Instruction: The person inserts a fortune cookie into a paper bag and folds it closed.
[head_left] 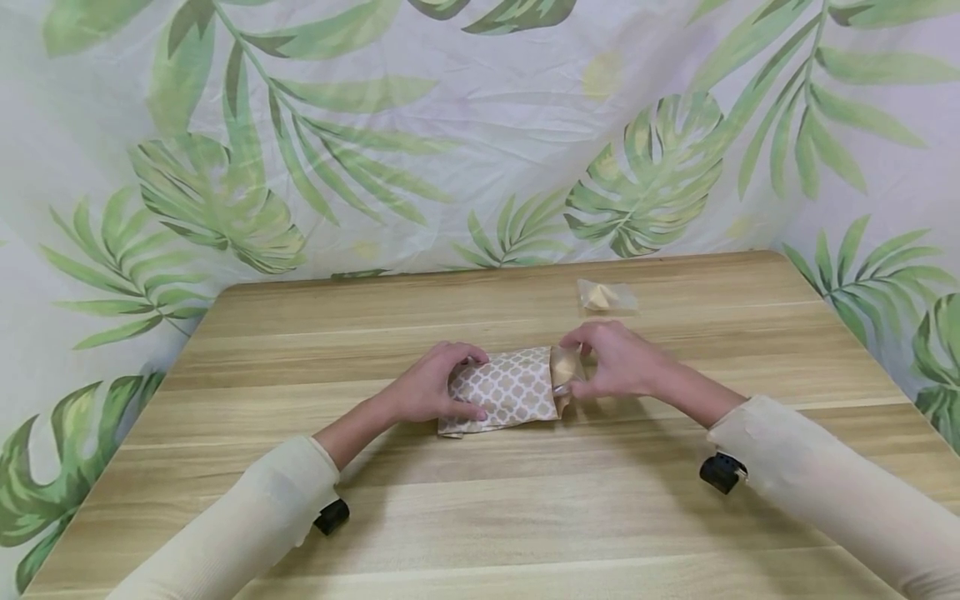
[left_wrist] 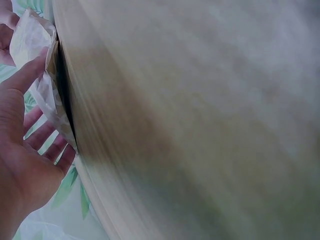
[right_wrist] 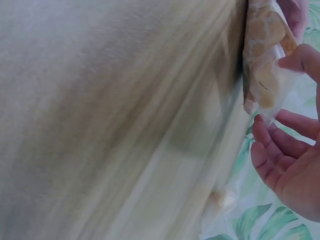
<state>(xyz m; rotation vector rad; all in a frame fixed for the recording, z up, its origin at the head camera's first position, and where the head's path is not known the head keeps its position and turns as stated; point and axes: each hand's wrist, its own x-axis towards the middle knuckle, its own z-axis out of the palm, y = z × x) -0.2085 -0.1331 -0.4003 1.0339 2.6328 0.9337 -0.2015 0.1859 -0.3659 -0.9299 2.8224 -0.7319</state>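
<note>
A tan paper bag [head_left: 510, 387] with a white lattice print lies on its side on the table, its mouth toward the right. My left hand [head_left: 431, 387] grips its closed end, thumb along the near edge and fingers over the far edge. At the mouth, a fortune cookie in a clear wrapper [head_left: 566, 368] sits partly inside the bag. Thumb and fingers of my right hand [head_left: 622, 362] hold the wrapper from both sides. In the right wrist view the wrapped cookie [right_wrist: 267, 87] sticks out past the paper edge; its inner end is hidden by the bag.
Another wrapped fortune cookie [head_left: 602, 297] lies behind the right hand, toward the back of the wooden table [head_left: 480, 517]. A leaf-print cloth [head_left: 375, 150] hangs right behind the table's far edge. Both sleeves have a black wrist device [head_left: 722, 473] beneath them.
</note>
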